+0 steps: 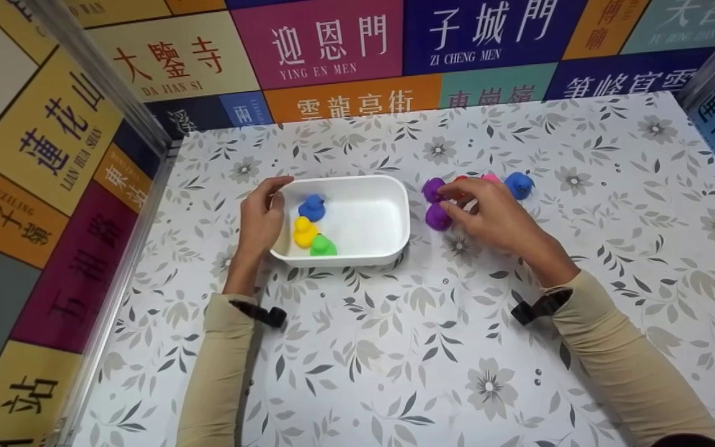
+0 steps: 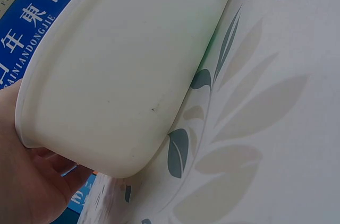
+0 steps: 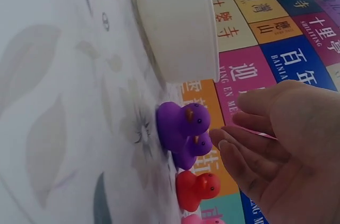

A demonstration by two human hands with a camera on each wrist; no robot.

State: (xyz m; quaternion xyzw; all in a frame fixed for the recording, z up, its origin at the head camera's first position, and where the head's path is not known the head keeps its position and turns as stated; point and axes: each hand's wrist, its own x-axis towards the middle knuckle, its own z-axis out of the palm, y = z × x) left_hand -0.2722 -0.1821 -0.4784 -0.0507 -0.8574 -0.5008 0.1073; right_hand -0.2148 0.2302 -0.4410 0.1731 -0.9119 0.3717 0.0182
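White tub (image 1: 373, 217), long axis left–right: left hand (image 1: 262, 214) grips its left end; right hand (image 1: 488, 211), relaxed, holding nothing, lies nearer the purple ducks (image 1: 437, 218) just right of the tub.

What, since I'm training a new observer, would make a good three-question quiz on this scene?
1. What sits in the white tub?
2. True or false: the left hand holds a duck.
3. Of these duck colours, which is nearest the right hand: A, yellow; B, purple; C, green?

Key:
1. A blue duck, a yellow duck and a green duck.
2. False; it grips the tub.
3. B, the purple ducks.
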